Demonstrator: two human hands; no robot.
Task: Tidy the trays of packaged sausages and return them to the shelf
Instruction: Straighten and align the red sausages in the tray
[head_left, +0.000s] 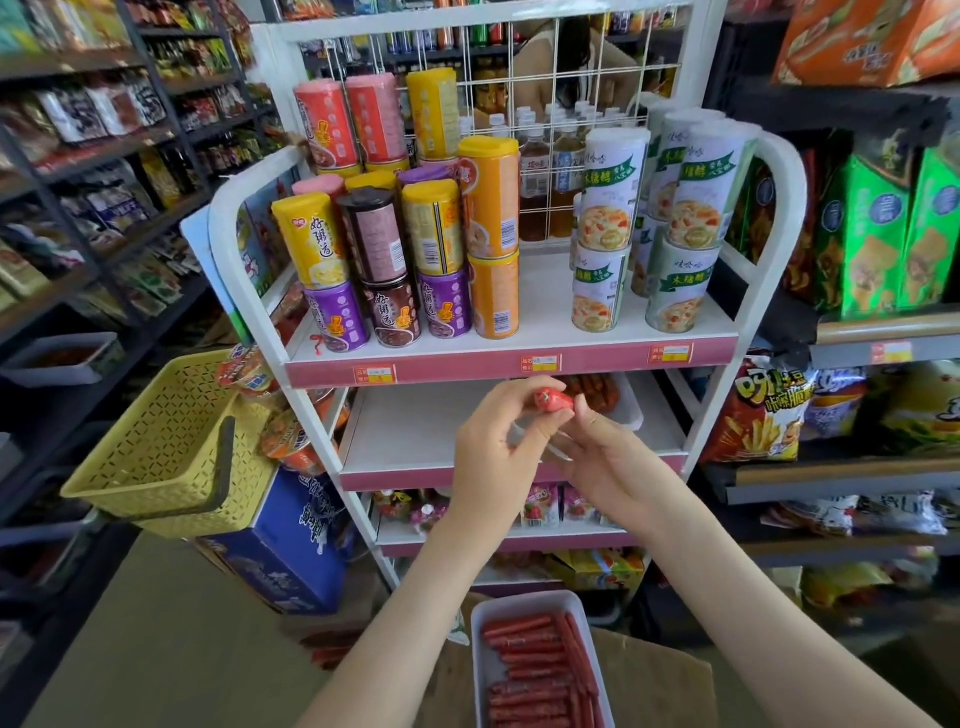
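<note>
At frame centre, the left hand (501, 441) and right hand (608, 457) meet before the rack's middle shelf (415, 431), pinching a packaged sausage (555, 401) between them. Behind it, at the shelf's right end, sits a tray of sausages (628, 410). Stacked cans (395, 260) stand on the shelf above. A second tray (485, 613) lies at bottom centre on a cardboard box (649, 675); a basket (156, 447) sits at middle left, above a carton (291, 540).

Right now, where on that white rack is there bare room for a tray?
The middle shelf is bare left of the tray of sausages at its right rear. The shelf above is crowded, save a strip between the orange cans and the white-green cans.
</note>
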